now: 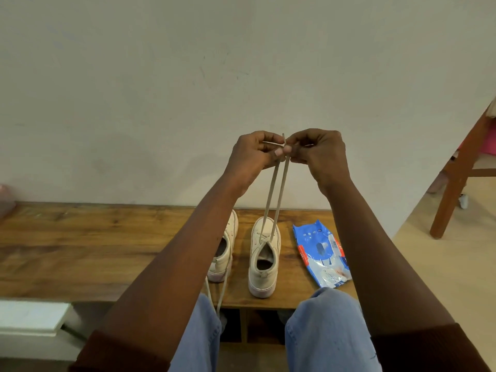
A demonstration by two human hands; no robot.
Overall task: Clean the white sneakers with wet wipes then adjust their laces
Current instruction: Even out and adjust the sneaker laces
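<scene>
Two white sneakers stand heel-toward-me on the wooden bench [80,251]. From the right sneaker [264,261] both ends of its lace [276,194] rise taut to my hands, held high in front of the wall. My left hand [255,154] pinches one lace end, and my right hand [319,154] pinches the other; the fingertips of both hands meet at the lace tips. The left sneaker [228,251] is partly hidden by my left forearm, and its loose lace [222,294] hangs over the bench's front edge.
A blue wet wipes pack [319,253] lies flat on the bench right of the sneakers. My knees in blue jeans [327,331] are against the bench front. A wooden chair [461,167] stands at the right. A white block [32,315] sits low at the left.
</scene>
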